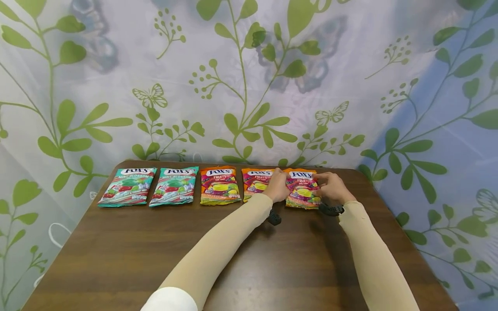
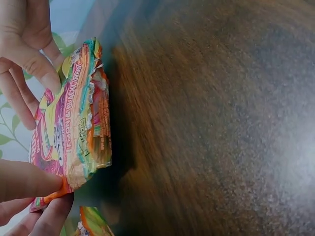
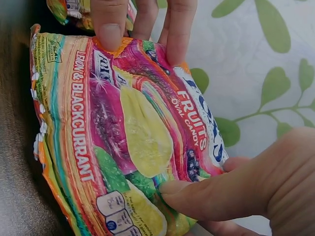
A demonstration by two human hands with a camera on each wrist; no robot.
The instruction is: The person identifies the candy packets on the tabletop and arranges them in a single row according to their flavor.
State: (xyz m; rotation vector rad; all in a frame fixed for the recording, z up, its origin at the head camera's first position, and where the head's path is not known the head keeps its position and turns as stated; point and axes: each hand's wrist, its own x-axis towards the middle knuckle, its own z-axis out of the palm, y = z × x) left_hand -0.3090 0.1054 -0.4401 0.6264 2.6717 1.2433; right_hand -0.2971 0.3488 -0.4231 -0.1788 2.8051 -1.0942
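At the right end of a row of candy bags, an orange and purple FOX'S fruits candy bag (image 1: 302, 190) is between my two hands. My left hand (image 1: 277, 186) pinches its left edge, thumb in front and fingers behind, as the left wrist view shows. On the opposite side my right hand (image 1: 333, 188) holds the other edge, its thumb (image 3: 187, 196) pressed on the printed front. "Lemon & Blackcurrant" runs along the bag's lower part. Just left of it lies a second fruits candy bag (image 1: 252, 185), partly covered by my left hand.
Further left on the brown wooden table (image 1: 272, 263) lie another fruits candy bag (image 1: 220, 186), a teal mint candy bag (image 1: 174, 186) and a second mint bag (image 1: 127, 187). A leaf-patterned curtain (image 1: 186, 116) hangs right behind the table's far edge.
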